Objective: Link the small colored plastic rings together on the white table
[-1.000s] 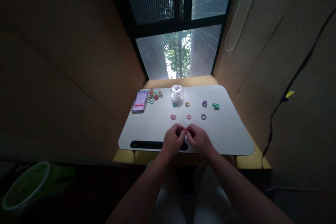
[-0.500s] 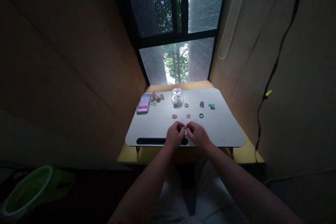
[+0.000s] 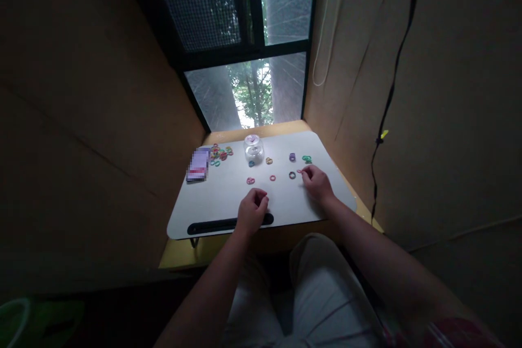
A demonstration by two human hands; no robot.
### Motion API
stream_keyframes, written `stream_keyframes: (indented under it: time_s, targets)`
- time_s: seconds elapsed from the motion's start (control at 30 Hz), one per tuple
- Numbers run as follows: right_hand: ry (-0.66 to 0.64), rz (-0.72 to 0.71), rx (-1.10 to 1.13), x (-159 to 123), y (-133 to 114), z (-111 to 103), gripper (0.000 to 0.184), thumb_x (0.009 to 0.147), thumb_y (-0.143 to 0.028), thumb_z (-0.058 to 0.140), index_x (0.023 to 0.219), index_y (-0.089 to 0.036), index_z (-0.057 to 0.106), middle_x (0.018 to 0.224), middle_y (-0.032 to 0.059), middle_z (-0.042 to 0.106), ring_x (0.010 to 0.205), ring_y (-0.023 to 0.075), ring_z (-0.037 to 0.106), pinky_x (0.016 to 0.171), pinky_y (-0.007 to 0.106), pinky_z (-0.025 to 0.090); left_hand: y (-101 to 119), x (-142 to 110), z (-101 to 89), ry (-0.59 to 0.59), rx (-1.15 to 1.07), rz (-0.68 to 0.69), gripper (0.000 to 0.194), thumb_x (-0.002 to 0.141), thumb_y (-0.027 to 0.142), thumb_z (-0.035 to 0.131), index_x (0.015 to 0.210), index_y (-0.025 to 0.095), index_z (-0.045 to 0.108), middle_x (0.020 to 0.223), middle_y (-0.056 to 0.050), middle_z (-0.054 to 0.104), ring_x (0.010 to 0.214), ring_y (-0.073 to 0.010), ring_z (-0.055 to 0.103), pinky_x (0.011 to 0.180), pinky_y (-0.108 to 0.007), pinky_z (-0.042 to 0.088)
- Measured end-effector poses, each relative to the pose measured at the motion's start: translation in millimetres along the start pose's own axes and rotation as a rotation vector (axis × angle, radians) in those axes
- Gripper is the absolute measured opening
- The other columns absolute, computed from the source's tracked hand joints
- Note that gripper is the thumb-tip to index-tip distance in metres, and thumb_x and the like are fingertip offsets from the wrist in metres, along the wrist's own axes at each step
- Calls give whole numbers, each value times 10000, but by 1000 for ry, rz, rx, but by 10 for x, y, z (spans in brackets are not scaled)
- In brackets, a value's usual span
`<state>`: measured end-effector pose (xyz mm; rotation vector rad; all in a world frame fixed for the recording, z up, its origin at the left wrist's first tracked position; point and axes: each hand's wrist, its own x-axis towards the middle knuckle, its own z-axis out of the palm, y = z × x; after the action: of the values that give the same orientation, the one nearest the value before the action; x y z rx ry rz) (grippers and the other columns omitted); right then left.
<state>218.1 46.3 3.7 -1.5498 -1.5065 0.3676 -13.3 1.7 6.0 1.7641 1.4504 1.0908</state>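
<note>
My right hand [image 3: 317, 183] pinches a small pink hair tie [image 3: 300, 171] just above the white table [image 3: 220, 196], close to a dark hair tie [image 3: 292, 175]. Behind it lie green hair ties [image 3: 307, 159] and a purple one [image 3: 292, 157]. My left hand [image 3: 252, 210] rests near the front edge with its fingers curled in and nothing visible in them. Beyond it are a pink and red group [image 3: 250, 180] and a single reddish hair tie [image 3: 273, 178]. Farther back sit blue [image 3: 251, 163] and yellow ones [image 3: 269, 161].
A clear plastic jar [image 3: 253, 148] stands at the back of the table. To its left lie a mixed pile of hair ties [image 3: 221, 153] and a phone [image 3: 199, 165]. A black slot [image 3: 212, 226] runs along the front edge. Walls flank the table, and a window rises behind.
My hands were together at the front. My right hand has moved right and away from me with the pink hair tie; my left stays near the front edge. The view has shifted.
</note>
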Motion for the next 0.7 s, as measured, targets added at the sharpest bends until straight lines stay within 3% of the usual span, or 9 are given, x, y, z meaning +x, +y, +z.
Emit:
stream_keyframes:
  time_s: [0.13,0.3,0.57,0.7]
  targets:
    - [63,33,-124,347,269,-139,152,809,-265,491,805,-189,622,780,43,676,673,163,578,621,258,395,7,7,-7,-23,0,-5,145,793,329,551,840,193,565,668,34,554,575,-102,493,570,-220,383]
    - [94,56,-220,607,393,-107,163,822,-280,499,805,-184,630,796,54,681,685,162,573,615,254,379,8,9,-10,-42,-14,-2,141,806,328,541,841,192,558,694,26,565,608,-107,509,590,-222,395]
    - [112,45,-217,675,459,-58,187,845,-305,487,815,-181,624,797,57,670,669,164,554,611,263,362,30,20,-20,-68,-5,-23,145,817,332,548,852,191,553,680,30,529,593,-99,485,574,-221,388]
    - [85,-4,-183,617,353,-67,183,850,-283,479,828,-167,619,816,68,657,706,167,551,649,265,378,45,16,-21,-71,-13,-26,157,813,336,547,850,183,555,679,25,533,576,-94,476,556,-217,380]
